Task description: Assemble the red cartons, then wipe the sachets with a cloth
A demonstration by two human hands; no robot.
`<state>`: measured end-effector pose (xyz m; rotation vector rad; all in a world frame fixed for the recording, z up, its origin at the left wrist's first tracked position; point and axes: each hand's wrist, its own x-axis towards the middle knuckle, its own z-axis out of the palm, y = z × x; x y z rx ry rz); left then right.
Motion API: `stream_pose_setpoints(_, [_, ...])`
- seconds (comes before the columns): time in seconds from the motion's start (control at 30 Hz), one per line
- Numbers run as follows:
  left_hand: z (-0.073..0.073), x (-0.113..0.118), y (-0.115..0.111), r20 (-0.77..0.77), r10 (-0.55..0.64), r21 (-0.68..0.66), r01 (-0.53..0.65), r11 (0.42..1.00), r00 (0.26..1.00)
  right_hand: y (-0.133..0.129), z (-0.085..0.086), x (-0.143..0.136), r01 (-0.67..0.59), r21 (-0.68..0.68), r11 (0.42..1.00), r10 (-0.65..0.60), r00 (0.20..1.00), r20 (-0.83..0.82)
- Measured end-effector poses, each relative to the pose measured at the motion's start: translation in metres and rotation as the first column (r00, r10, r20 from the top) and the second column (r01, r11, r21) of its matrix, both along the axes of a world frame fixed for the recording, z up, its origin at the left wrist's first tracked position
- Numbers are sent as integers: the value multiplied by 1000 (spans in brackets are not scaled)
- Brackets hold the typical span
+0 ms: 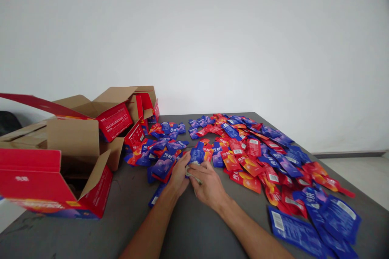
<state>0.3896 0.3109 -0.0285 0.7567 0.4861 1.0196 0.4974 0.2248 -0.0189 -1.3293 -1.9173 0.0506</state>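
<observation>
While gripping pouch (197,153) in left hand (180,173), likely to steady it, pinches pale cloth (192,174) against it with right hand (209,184), apparently for firm contact.

A plain workroom, shown by open cartons (33,184) and heaped pouches (253,148) on a grey table (127,206).
</observation>
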Motion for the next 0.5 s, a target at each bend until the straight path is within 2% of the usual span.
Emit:
stream_pose_setpoints(0.13, [-2,0,-2,-21,-63,27,63,998,998,8,-6,14,157,104,982,-150,986,-75])
stream_pose_setpoints(0.3, [-4,-1,-4,-94,-117,22,120,993,989,16,-6,36,330,149,932,-308,939,-150])
stream_pose_setpoints(0.4, [-3,1,-7,-118,-138,31,143,989,983,16,-3,41,353,168,920,-331,932,-149])
stream_pose_setpoints(0.5, [-2,2,-9,-82,-129,49,133,990,988,13,0,35,297,151,943,-281,953,-116])
